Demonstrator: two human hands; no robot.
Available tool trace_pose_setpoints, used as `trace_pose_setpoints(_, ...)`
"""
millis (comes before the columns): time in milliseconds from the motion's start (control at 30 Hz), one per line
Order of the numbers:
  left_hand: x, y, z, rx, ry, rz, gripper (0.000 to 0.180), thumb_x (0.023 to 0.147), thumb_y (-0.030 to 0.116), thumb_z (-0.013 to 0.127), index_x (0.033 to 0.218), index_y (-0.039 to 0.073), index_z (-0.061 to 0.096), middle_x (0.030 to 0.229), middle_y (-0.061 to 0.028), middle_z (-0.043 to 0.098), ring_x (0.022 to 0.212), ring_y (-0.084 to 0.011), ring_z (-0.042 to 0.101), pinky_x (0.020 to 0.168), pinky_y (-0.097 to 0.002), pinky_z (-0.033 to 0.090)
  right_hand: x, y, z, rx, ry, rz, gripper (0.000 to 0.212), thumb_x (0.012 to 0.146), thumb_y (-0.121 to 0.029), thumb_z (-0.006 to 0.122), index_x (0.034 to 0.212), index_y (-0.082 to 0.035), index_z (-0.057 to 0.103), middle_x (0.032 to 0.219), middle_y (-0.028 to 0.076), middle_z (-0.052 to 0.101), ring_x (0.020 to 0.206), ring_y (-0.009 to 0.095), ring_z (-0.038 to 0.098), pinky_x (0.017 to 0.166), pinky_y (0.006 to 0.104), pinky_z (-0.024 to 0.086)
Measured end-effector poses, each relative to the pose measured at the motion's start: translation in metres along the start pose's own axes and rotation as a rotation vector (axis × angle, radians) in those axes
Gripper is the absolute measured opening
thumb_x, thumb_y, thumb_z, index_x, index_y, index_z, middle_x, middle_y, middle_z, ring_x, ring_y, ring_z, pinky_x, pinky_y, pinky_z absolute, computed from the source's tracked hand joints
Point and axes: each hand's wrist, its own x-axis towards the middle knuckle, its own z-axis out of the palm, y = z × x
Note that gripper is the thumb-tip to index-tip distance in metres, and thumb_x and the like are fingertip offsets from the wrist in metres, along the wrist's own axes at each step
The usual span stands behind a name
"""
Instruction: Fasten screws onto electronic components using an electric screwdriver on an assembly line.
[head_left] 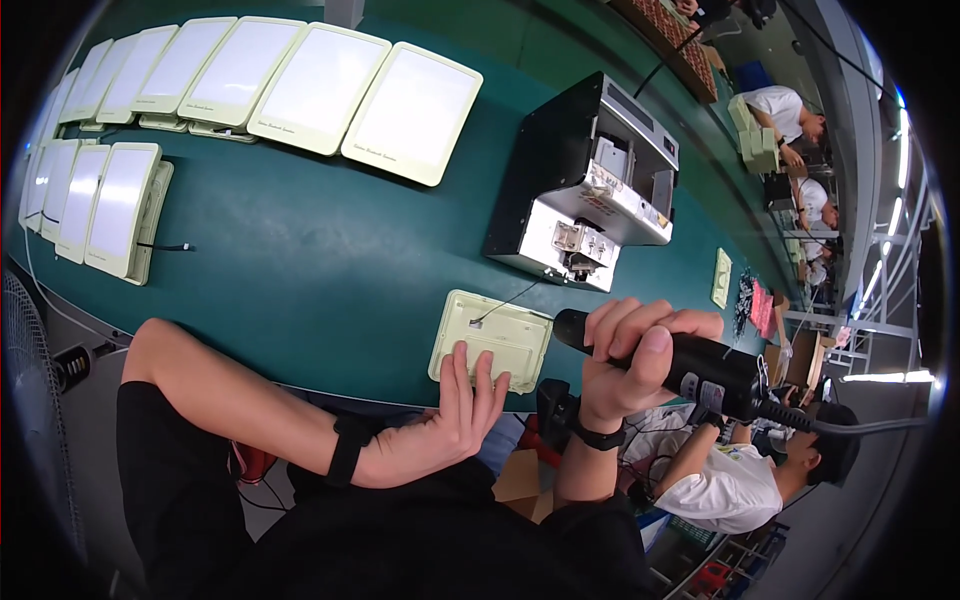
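A pale green plastic housing (491,352) lies on the table close to me, its ribbed inner side up. A thin dark cable with a small connector (476,322) runs into it. My left hand (455,424) rests its outstretched fingers on the near edge of the housing and grips nothing. In my right hand (648,352) is a black corded electric screwdriver (712,372), held sideways with the fingers wrapped around its body. Its dark nose points left, at the housing's far right corner; whether the bit touches a screw is too small to tell.
A black and silver machine (597,190) stands just beyond the housing. White-faced panels with pale green frames (410,120) line the table's far left, with more panels (122,208) nearer. A small pale green part (721,278) lies right. A co-worker (735,485) sits close on my right.
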Motion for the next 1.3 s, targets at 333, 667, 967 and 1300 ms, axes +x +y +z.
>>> trace_pose_setpoints(333,0.005,-0.016,-0.004,0.007,-0.058,0.030,0.056,0.097,0.024,0.043,0.140,-0.008,0.057,0.121,-0.0312,0.068,0.115,-0.0394,0.066,0.107,-0.0466,0.047,0.030,-0.038,0.010,0.085,0.029,-0.148,0.015,0.099,-0.015,0.057,0.105,-0.009,0.045,0.061,0.004,0.043,0.045,0.014,0.041,0.044,0.0313,0.040)
trace_pose_setpoints(667,0.000,-0.015,-0.001,-0.030,-0.044,0.040,0.056,0.097,0.024,0.042,0.141,-0.009,0.055,0.121,-0.0319,0.068,0.114,-0.0395,0.066,0.107,-0.0467,0.047,0.043,-0.028,0.011,-0.022,0.050,-0.166,0.013,0.100,-0.017,0.055,0.109,-0.010,0.049,0.061,0.003,0.043,0.046,0.013,0.041,0.046,0.0298,0.038)
trace_pose_setpoints(967,0.003,-0.016,-0.003,0.016,-0.087,0.077,0.056,0.097,0.025,0.045,0.142,-0.006,0.056,0.131,-0.0280,0.065,0.118,-0.0426,0.064,0.104,-0.0501,0.048,-0.010,-0.032,-0.018,-0.073,0.142,0.001,0.024,0.099,-0.017,0.061,0.111,-0.009,0.042,0.059,0.005,0.045,0.043,0.014,0.042,0.043,0.0316,0.042)
trace_pose_setpoints(1300,0.008,-0.014,-0.003,0.015,-0.116,0.056,0.058,0.097,0.026,0.043,0.144,-0.004,0.056,0.126,-0.0337,0.066,0.116,-0.0421,0.064,0.106,-0.0502,0.046,-0.012,-0.017,-0.022,-0.069,0.081,-0.009,0.016,0.101,-0.018,0.055,0.105,-0.009,0.043,0.060,0.004,0.043,0.041,0.013,0.037,0.040,0.0293,0.037)
